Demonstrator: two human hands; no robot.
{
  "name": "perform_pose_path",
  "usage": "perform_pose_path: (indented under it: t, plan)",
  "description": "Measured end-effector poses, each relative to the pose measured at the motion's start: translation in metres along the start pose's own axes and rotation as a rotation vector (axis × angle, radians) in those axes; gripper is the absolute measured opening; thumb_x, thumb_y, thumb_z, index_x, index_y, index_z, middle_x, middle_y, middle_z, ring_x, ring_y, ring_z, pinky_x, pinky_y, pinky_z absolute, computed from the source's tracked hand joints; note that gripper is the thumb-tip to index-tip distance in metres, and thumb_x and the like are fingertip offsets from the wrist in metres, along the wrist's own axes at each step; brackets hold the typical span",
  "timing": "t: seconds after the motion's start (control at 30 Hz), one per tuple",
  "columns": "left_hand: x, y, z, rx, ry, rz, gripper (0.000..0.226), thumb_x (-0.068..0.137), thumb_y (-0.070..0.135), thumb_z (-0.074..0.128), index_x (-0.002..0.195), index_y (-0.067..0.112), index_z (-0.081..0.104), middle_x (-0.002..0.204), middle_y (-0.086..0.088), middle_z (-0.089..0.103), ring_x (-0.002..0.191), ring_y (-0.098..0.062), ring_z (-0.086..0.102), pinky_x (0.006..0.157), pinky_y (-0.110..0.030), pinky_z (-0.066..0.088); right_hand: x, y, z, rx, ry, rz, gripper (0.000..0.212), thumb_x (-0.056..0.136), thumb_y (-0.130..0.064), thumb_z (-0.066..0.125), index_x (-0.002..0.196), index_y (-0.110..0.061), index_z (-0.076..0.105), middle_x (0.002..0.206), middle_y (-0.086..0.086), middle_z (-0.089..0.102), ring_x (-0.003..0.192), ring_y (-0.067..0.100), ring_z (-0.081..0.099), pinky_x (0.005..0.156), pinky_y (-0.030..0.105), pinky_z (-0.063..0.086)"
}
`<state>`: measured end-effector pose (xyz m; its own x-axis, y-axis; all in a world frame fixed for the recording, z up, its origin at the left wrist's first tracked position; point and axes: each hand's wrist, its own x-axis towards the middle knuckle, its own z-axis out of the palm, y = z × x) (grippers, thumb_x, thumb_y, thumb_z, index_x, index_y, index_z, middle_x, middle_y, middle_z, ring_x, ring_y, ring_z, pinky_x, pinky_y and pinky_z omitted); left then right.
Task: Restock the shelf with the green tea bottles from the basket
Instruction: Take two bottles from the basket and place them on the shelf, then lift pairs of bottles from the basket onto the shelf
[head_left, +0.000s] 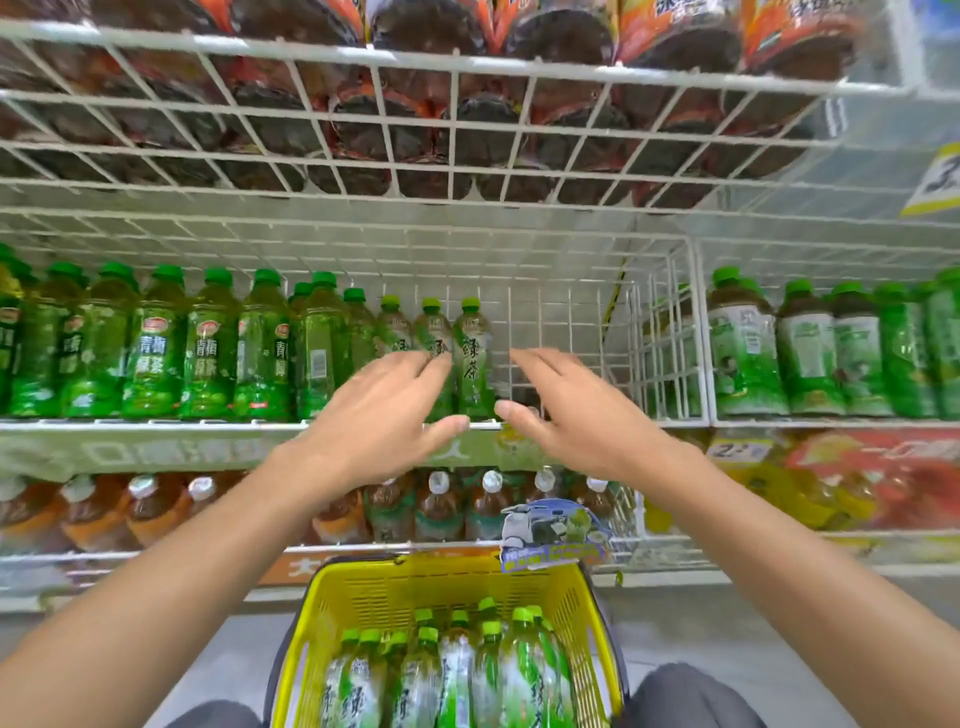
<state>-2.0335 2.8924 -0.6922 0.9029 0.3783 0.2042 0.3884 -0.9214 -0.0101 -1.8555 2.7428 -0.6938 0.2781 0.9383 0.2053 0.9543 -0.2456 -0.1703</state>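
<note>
The left hand (384, 410) and right hand (566, 415) hover empty and loose-fingered at centre frame, before the wire shelf (561, 317). The green tea bottles (452, 670) fill the yellow basket (322, 623) at bottom centre, below both hands alike, caps pointing up-frame. Bare shelf shows behind the right hand.

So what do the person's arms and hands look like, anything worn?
Both arms are bare to the frame edge: no sleeves show. The left hand and right hand wear no gloves, and no watch or rings are visible.
</note>
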Motion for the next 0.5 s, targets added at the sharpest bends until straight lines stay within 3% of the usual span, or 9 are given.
perform_pose_path:
  t: [0.17,0.5]
  plan:
    - [-0.033,0.019,0.020,-0.027,-0.015,0.084,0.086,0.090,0.069,0.029,0.152,0.009,0.037,0.147,-0.016,0.050,0.137,-0.033,0.046,0.113,-0.044,0.040,-0.044,-0.005,0.022,0.044,0.003,-0.028,0.073,0.102,-0.055,0.045,0.158,-0.013,0.027,0.158,0.005,0.036,0.144,0.023,0.035,0.116,0.040,0.036]
    - [-0.094,0.029,0.076,-0.085,-0.080,0.108,0.081,0.094,0.066,0.031,0.152,0.011,0.038,0.148,-0.010,0.048,0.137,-0.028,0.044,0.113,-0.040,0.037,-0.107,-0.020,0.094,0.059,-0.079,-0.074,0.074,0.101,-0.060,0.038,0.159,-0.015,0.027,0.161,0.001,0.032,0.148,0.014,0.030,0.111,0.028,0.036]
